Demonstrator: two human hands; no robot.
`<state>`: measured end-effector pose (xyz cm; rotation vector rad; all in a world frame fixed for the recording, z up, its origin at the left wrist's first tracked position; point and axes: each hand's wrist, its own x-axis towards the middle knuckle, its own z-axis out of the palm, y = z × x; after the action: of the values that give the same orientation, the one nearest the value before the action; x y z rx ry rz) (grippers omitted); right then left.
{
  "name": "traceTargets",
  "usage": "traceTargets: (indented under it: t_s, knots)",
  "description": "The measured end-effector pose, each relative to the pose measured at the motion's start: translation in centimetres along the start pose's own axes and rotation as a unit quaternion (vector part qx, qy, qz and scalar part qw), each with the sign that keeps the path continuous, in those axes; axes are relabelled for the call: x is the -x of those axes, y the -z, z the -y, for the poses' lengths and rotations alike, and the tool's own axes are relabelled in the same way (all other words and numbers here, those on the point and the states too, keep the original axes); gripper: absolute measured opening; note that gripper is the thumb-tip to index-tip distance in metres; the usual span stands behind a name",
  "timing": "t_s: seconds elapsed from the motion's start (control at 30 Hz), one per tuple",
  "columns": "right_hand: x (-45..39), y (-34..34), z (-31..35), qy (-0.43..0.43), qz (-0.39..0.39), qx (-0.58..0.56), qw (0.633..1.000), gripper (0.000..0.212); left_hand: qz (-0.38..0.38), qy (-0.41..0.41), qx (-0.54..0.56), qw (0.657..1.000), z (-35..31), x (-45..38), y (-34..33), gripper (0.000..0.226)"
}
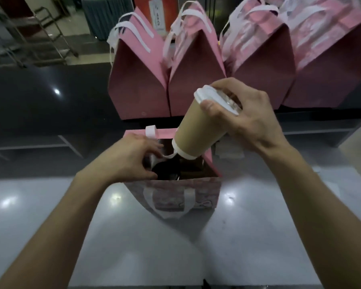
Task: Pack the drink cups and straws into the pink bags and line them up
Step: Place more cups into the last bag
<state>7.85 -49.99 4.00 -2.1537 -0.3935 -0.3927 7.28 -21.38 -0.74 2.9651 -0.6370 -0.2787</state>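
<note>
An open pink bag (173, 192) stands on the pale grey counter (258, 236), close to the counter's far edge. The right hand (244, 113) grasps a brown paper cup (198, 134) by its white lid, thumb on the near side of the lid and fingers curled over the top. The cup is tilted, its lid toward the upper right and its white bottom rim low, just over the mouth of the bag and a little inside its right half. I cannot tell if the cup touches the bag's wall.

The left hand (131, 159) holds the left rim of the bag, fingers curled over the edge and into the opening. A white handle strip (151, 130) stands up at the far rim, just beside this hand. Inside the bag, on the left, there is something dark and round; it is too dark to say what it is. The right part of the bag's floor shows brown and seems free.

Behind, on a dark shiny counter (40, 97) that is higher, four closed pink bags (196, 84) with white handles stand in a row, touching side to side. Left of this row the dark surface is open. A metal rack (40, 38) stands farther back on the left.
</note>
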Motion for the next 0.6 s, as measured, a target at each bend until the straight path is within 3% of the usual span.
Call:
traceTargets:
  t_s: [0.1,0.2,0.27,0.37,0.6]
  knots:
    - [0.0,-1.7,0.5,-0.018,0.032,0.021,0.999,0.066,-0.019,-0.052,-0.037,0.998,2.1,-0.2,-0.5,0.105]
    - [0.4,-2.7,0.8,-0.042,0.086,0.054,0.994,0.066,-0.025,-0.076,-0.030,0.996,3.6,-0.4,-0.9,0.133]
    - [0.5,-3.3,1.1,-0.040,0.136,0.109,0.984,0.078,-0.021,-0.086,-0.003,0.996,4.2,-0.8,-1.0,0.147]
    - [0.3,-4.2,1.8,-0.050,0.211,0.205,0.954,0.103,-0.020,-0.107,0.034,0.993,4.8,-1.4,-1.0,0.158]
    - [-1.3,-8.4,0.7,-0.034,0.384,0.388,0.837,0.100,0.006,-0.122,0.054,0.991,5.3,-2.1,-2.2,0.167]
